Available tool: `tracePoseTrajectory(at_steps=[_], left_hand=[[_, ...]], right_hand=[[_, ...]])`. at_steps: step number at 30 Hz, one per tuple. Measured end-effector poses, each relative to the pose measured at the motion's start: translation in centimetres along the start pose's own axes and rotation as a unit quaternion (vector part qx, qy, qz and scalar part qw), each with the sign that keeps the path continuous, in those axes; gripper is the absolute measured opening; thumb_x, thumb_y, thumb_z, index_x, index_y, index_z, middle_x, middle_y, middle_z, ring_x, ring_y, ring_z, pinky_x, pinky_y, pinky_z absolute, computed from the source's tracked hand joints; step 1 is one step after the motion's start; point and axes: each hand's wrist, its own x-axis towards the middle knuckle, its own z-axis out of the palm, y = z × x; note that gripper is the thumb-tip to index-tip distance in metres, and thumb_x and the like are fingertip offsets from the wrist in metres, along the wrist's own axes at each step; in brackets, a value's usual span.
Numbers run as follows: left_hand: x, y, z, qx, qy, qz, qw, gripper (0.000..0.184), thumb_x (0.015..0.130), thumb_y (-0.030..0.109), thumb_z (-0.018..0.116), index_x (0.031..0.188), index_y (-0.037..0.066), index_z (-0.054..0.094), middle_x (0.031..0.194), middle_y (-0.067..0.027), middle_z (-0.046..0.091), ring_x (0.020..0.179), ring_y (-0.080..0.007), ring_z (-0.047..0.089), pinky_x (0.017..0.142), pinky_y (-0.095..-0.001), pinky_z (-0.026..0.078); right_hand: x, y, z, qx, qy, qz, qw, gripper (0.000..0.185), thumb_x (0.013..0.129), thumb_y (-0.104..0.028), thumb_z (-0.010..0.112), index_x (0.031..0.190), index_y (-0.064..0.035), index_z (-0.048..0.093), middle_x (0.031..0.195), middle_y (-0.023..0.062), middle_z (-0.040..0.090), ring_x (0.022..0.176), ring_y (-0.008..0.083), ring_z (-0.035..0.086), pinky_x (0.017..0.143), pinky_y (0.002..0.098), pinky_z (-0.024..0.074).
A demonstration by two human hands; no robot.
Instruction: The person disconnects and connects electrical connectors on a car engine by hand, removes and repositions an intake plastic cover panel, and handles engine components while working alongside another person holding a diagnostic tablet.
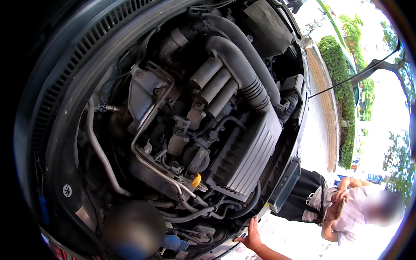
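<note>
One hand (251, 236) rests on the front edge of the open engine bay, at the bottom right, with its fingers spread and nothing held. It comes in from the lower right edge; whether it is mine or another person's, and left or right, I cannot tell. Near it lie black hoses (249, 208) and a blue cap (174, 242). Above are the ribbed black air filter box (247, 158), a yellow dipstick handle (196, 180) and a black oil cap (198, 159). No other hand shows over the engine.
A person (346, 203) in a light shirt stands beyond the car's front, holding a phone-like object (341, 208). A thin prop rod (338, 86) crosses the right side. A hedge (336, 56) lines the pavement. A blurred round patch covers the lower left.
</note>
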Motion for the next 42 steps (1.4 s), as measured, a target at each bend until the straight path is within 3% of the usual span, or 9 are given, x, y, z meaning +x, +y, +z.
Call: tracePoseTrajectory(at_steps=[15, 42], left_hand=[[0.4, 0.4, -0.4, -0.006, -0.029, -0.017, 0.999, 0.067, 0.088, 0.048, 0.064, 0.13, -0.001, 0.045, 0.138, -0.0333, 0.039, 0.131, -0.0573, 0.033, 0.104, -0.0708, 0.024], [0.1, -0.1, 0.3, 0.002, 0.009, -0.005, 1.0, 0.062, 0.091, 0.051, 0.059, 0.127, 0.001, 0.049, 0.135, -0.0309, 0.043, 0.129, -0.055, 0.037, 0.105, -0.07, 0.026]], right_hand=[[0.1, -0.3, -0.6, 0.002, -0.003, 0.0, 1.0, 0.132, 0.058, -0.051, 0.088, 0.143, 0.0173, 0.014, 0.149, 0.0439, 0.01, 0.141, 0.0554, 0.013, 0.117, 0.05, 0.0201], [0.1, -0.4, -0.6, -0.004, 0.016, -0.024, 1.0, 0.13, 0.058, -0.048, 0.089, 0.145, 0.0135, 0.013, 0.147, 0.0453, 0.013, 0.139, 0.057, 0.019, 0.115, 0.0518, 0.0236]])
